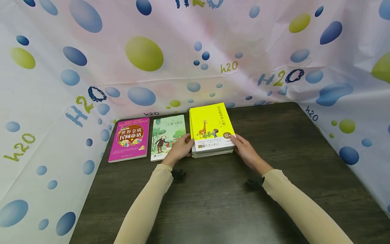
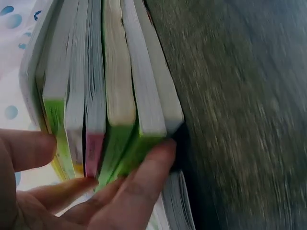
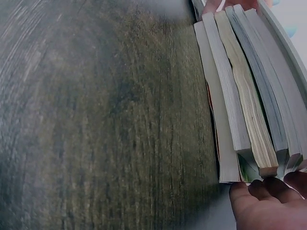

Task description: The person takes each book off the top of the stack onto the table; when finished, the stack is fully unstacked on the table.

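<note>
A stack of books [image 1: 212, 153] lies on the dark table, topped by a yellow-and-white book [image 1: 210, 123] with a giraffe on its cover. My left hand [image 1: 181, 147] holds the stack's left side; in the left wrist view its fingers [image 2: 139, 194] lie along the spines, with the thumb by the upper books. On the opposite side, my right hand [image 1: 246, 150] grips the near right corner, thumb at the top cover's edge. From the right wrist, its fingertips touch the ends of several books [image 3: 254, 103], which sit slightly uneven. The far edge of the stack is hidden.
Left of the stack lies a pale green book [image 1: 166, 135], partly behind my left hand. Farther left is a magenta book [image 1: 129, 140]. The dark wooden table [image 1: 210, 200] meets a white backdrop [image 1: 189, 34] with blue and green dots.
</note>
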A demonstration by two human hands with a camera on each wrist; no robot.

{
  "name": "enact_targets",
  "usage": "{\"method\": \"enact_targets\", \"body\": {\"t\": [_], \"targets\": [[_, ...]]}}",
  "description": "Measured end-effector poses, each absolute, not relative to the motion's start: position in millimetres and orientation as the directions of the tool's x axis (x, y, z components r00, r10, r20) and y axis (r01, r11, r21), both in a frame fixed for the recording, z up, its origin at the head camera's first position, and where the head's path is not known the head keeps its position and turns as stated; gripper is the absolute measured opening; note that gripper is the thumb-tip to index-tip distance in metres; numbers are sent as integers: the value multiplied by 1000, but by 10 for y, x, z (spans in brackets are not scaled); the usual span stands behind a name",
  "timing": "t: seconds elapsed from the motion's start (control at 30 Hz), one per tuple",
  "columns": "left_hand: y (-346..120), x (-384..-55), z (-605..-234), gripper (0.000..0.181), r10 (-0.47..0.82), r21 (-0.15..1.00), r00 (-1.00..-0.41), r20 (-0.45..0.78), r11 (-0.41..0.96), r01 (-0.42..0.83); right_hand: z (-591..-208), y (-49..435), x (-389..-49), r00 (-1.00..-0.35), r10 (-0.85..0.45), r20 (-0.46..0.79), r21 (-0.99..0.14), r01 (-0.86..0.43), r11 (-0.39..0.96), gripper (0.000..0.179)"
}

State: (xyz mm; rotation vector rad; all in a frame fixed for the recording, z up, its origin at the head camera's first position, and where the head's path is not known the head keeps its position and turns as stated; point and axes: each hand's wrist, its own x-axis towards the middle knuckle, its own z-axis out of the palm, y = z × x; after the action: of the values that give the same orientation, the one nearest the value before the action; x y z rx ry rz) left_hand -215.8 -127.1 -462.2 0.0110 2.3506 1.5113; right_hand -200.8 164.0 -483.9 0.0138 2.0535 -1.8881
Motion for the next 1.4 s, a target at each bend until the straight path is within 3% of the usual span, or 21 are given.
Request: {"method": "enact_targets", "body": {"t": [0.4, 0.63, 0.73, 1.0, 1.4], "targets": [[-1215, -2147, -4606, 65, 189, 872, -940, -284, 459, -171, -4835, 1653, -2009, -943, -218, -253, -963, 224, 153, 71], [-1215, -2131, -4601, 67, 220, 880, -946, -239, 462, -115, -4798, 1802, -1939, -972, -152, -178, -977, 156, 145, 67], [-1212, -2134, -4609, 69, 222, 876, -945, -239, 469, -112, -4799, 1880, -1912, -982, -113, -150, -987, 141, 79, 64], [-1217, -2109, -4628, 86, 199, 851, -946, -256, 510, -124, -4799, 2025, -1916, -978, -164, -129, -947, 171, -273, 65], [-1212, -2112, -4635, 92, 168, 833, -946, -277, 533, -149, -4753, 2255, -1945, -989, -133, -69, -901, 119, -418, 64]]}}
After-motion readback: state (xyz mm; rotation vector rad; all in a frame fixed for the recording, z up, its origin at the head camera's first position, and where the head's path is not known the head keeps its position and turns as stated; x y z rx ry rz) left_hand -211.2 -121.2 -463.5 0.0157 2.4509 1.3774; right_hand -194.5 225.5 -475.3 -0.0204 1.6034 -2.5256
